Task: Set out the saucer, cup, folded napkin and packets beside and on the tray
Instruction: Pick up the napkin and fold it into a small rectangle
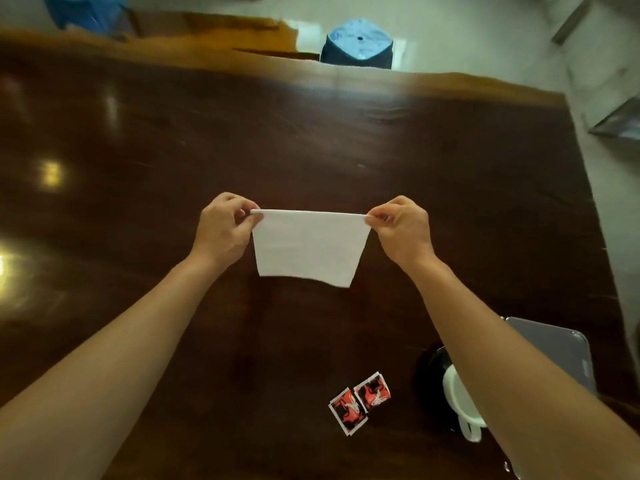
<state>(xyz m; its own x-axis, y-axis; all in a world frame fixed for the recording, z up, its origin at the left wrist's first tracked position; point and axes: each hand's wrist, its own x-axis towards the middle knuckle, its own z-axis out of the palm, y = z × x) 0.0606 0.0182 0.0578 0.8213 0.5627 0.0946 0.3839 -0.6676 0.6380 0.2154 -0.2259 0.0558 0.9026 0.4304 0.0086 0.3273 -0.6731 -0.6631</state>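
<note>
A white napkin (308,249) hangs folded over in the air above the dark wooden table (311,133). My left hand (223,226) pinches its upper left corner and my right hand (401,226) pinches its upper right corner, stretching the top edge taut. Two red and black packets (360,401) lie side by side on the table near me. A white cup (459,400) with its handle toward me stands on a dark saucer (431,375), mostly hidden behind my right forearm. A grey tray (554,348) lies at the right, partly hidden by the same arm.
The table's right edge runs close past the tray, with pale floor beyond it. A blue stool (358,43) stands past the far edge, and a blue object (86,12) sits at the top left. Light glare spots the table's left side.
</note>
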